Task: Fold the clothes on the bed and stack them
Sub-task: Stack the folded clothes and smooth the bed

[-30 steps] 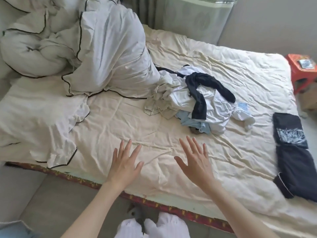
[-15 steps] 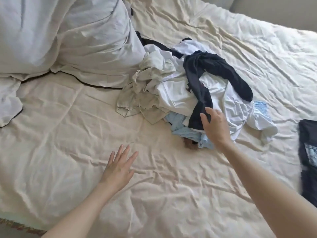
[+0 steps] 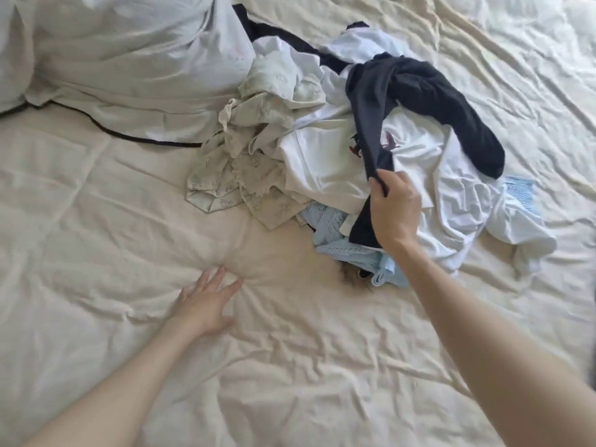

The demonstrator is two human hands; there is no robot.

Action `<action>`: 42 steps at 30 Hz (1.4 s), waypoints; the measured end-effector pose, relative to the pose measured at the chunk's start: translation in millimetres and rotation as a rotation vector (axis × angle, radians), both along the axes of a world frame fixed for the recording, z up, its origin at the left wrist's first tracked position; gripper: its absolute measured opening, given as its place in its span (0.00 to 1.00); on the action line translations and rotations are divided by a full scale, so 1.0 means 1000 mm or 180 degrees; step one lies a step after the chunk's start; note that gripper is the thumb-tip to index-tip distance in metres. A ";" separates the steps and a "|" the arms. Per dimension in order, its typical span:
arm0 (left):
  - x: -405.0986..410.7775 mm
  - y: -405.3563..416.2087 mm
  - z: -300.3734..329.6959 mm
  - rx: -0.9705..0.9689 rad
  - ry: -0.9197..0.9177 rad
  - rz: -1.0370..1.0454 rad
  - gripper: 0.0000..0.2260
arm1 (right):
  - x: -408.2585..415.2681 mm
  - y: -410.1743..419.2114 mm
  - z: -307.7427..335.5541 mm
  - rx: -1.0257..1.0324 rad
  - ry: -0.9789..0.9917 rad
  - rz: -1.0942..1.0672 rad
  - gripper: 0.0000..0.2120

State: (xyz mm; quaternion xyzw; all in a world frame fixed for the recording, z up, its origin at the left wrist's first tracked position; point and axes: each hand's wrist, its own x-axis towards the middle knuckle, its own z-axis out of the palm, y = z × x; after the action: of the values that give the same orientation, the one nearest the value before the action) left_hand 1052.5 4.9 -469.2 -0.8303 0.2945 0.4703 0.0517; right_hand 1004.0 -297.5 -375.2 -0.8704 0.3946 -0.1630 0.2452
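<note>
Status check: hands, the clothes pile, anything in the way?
Right hand grips dark garment atop unfolded pile. Left hand flat on sheet. Dark garment draped across white shirt; may drag it.

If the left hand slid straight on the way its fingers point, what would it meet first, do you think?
Bare sheet at first; then probably the light blue knit garment at the near edge of the clothes pile, though depth is hard to judge. The left hand lies flat on the sheet.

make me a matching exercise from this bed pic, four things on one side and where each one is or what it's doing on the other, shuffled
1. right hand
2. left hand
3. light blue knit garment
4. duvet

a. bunched at the upper left
b. pinches the dark garment
c. at the near edge of the pile
d. flat on the sheet

Pairs: 1-b, 2-d, 3-c, 4-a
</note>
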 end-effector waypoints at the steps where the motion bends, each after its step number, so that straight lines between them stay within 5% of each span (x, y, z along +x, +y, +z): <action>1: 0.003 -0.008 0.010 -0.0291 0.0172 0.0497 0.29 | -0.006 0.012 0.005 0.0007 -0.0094 0.0159 0.10; 4: 0.005 -0.033 0.053 -0.1248 0.0580 0.2376 0.16 | -0.034 0.056 0.020 -0.0136 -0.0357 0.0789 0.06; 6: 0.002 -0.051 0.085 -0.1673 0.1064 0.2976 0.15 | -0.059 0.086 0.027 -0.0191 -0.0306 0.1193 0.04; 11: -0.020 -0.104 0.143 -0.2262 0.1984 0.2905 0.19 | -0.115 0.139 0.038 -0.0200 -0.0140 0.1870 0.03; 15: -0.044 -0.110 0.146 -0.2223 0.0848 0.2265 0.08 | -0.143 0.146 0.048 -0.0057 -0.0017 0.2287 0.01; 17: -0.055 -0.091 0.144 -0.2325 0.0829 0.2094 0.02 | -0.151 0.133 0.051 0.0366 0.0139 0.1964 0.05; 19: -0.063 -0.063 0.143 -0.2266 0.0979 0.1911 0.08 | -0.154 0.117 0.051 0.0892 0.0304 0.1260 0.09; 24: -0.070 -0.001 0.135 -0.1084 0.1313 0.0998 0.11 | -0.120 0.078 0.038 0.1696 -0.0027 -0.0579 0.22; 26: -0.068 0.013 0.132 -0.0576 0.1532 0.0660 0.10 | -0.100 0.066 0.028 0.2718 -0.0194 -0.1365 0.28; 29: -0.068 0.025 0.128 -0.0235 0.1520 0.0490 0.07 | -0.079 0.061 0.011 0.3853 -0.0467 -0.1888 0.20; 33: -0.068 0.029 0.120 -0.0447 0.1071 0.0637 0.03 | -0.069 0.075 -0.003 0.3469 -0.0628 -0.2019 0.10; 37: -0.066 0.011 0.111 -0.0863 0.0806 0.1218 0.12 | -0.095 0.102 0.001 0.2204 0.0294 -0.0712 0.12; 42: -0.059 -0.045 0.103 -0.1503 0.0407 0.1749 0.16 | -0.141 0.116 0.012 0.1534 0.1500 0.0673 0.15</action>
State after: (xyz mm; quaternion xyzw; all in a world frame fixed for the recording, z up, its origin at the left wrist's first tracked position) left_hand 994.0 -40.4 -366.3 -0.8364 0.1636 0.4366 -0.2882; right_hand 862.6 -181.1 -363.5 -0.8373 0.3752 0.1664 0.3613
